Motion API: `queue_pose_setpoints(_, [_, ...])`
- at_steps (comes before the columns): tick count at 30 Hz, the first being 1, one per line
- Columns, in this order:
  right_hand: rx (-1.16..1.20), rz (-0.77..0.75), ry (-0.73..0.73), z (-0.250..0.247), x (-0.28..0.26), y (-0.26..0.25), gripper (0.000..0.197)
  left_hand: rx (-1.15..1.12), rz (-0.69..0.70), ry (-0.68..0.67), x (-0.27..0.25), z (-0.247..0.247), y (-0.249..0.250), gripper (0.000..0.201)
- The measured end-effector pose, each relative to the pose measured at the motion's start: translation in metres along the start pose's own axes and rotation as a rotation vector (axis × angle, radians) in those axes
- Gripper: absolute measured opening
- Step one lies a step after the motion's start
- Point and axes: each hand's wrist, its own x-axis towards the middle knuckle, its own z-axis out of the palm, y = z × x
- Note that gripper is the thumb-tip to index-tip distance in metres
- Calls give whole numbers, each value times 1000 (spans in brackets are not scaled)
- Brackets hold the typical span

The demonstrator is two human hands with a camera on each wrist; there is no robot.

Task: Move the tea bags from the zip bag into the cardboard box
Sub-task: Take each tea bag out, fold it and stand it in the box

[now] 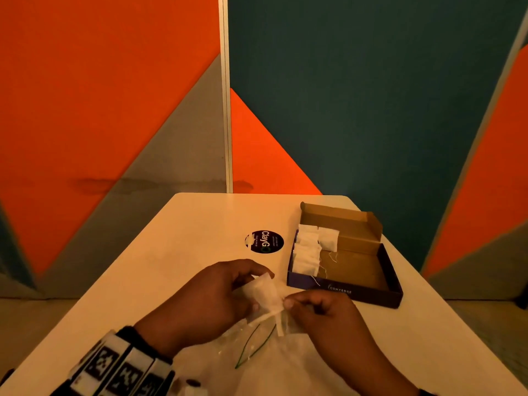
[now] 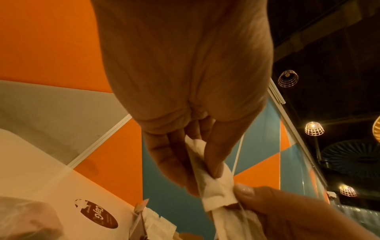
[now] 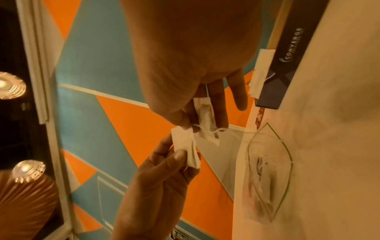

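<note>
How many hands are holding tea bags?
2. The left hand pinches one tea bag; the right hand pinches another tea bag. Both are above the zip bag.

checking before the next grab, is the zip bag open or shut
Open: in the right wrist view the zip bag lies on the table with its green-edged mouth spread wide; white tea bags show inside.

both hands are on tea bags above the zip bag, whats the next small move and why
Probably ease the hands apart: the left hand and right hand each pinch a tea bag, and a string seems to link the two. Once free, the right hand could carry its bag to the cardboard box, where a row of bags already fills the left side.
</note>
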Motion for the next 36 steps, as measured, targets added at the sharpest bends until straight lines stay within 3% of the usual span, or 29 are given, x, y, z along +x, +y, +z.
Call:
queue_pose_setpoints(5, [37,29,-9,-7,1,5,13,41,-37,10,2,-6,0,10])
queue_pose_setpoints(11, [-161,-7,-115,-15,3,2,12,296,-64,39,5,-19,4,9])
queue_pose_setpoints(16, [-153,-111,-271,2,6,-10,14,619,122,-111,10,-9,35,15])
queue_pose_setpoints(20, [-166,-87,-263,5,9,-7,15,782,195,-132,14,-9,43,17])
queue_pose_setpoints(24, [-124,-33,-247,-6,7,0,12,791,139,-57,11,-34,36,9])
queue_pose_setpoints(29, [-163,20,-211,-19,5,12,17,525,6,47,6,-64,7,13])
queue_pose_setpoints(34, [-105,59,-216,-20,4,10,17,-173,-24,-22,-6,-58,-21,6])
queue_pose_setpoints(36, [-66,65,-230,-17,4,7,13,-458,-2,-18,-10,-45,-29,18])
